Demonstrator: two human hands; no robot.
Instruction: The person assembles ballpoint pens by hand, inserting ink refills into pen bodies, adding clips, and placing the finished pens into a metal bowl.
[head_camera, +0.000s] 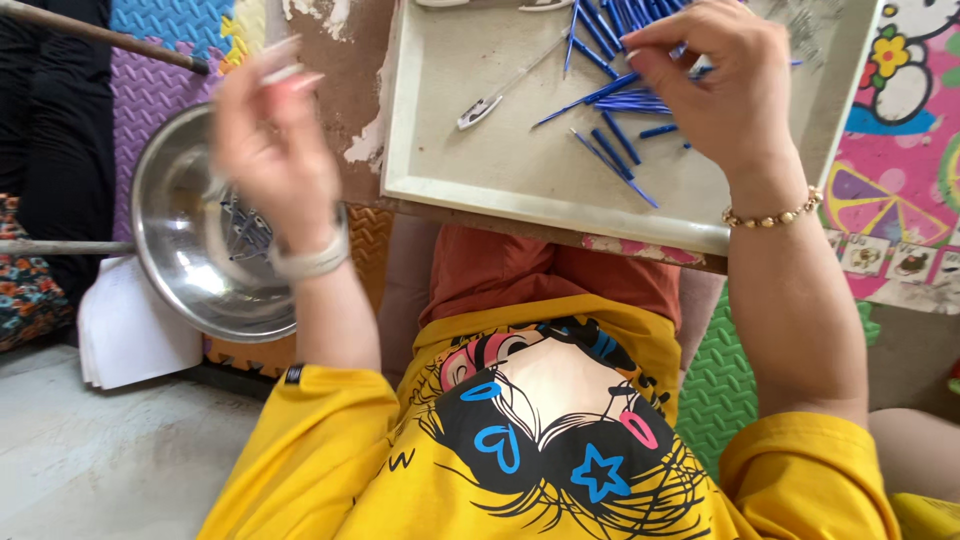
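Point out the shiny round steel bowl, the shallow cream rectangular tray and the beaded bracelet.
shiny round steel bowl (165, 215): head view, bare inner wall, left side.
shallow cream rectangular tray (520, 190): head view, near rim.
beaded bracelet (772, 215): head view, beads across the right wrist.

Blue rods (612, 140): thin, stick-like pieces, many, scattered loose at crossing angles over the far right part of the tray; several lie under the right hand's fingertips.
Tray (480, 180): shallow, cream-white, rectangular, raised rim, resting tilted on a board.
Clear piece (290, 72): slim, pale, blurred, pinched upright in the left hand's fingers above a steel bowl.
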